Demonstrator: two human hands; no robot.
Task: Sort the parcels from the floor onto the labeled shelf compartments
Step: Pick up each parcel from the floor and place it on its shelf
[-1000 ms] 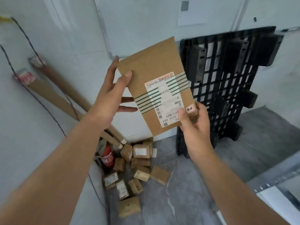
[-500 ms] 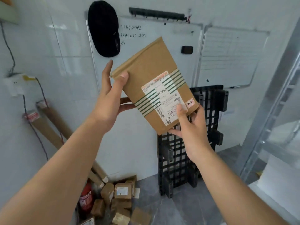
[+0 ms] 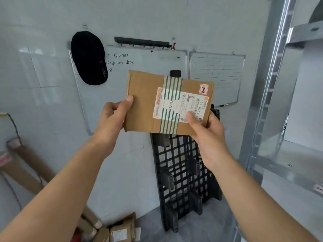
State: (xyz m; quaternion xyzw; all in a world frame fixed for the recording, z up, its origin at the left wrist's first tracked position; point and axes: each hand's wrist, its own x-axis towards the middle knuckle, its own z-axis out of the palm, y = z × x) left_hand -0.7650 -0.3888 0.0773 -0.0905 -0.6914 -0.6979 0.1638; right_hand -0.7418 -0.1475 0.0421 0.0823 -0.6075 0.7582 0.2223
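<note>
- Holding a flat brown cardboard parcel (image 3: 145, 102) up in front of a white wall, both hands grip its ends, its long axis running left to right.
- Its white shipping label (image 3: 180, 106) reads "N705" and "262238"; a small red-edged sticker (image 3: 203, 89) bears handwriting, and green-striped tape wraps it.
- The left hand (image 3: 111, 119) pinches the left edge, thumb on the front.
- The right hand (image 3: 208, 135) curls round the lower right corner, thumb on the label.
- A whiteboard (image 3: 143, 67) behind carries handwritten numbers; a metal shelf (image 3: 286, 154) stands at right.

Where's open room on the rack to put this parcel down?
The shelf on the right shows bare metal between the upright post and the white wall. The floor corner at lower left is crowded with boxes. Both hands hold the parcel.
</note>
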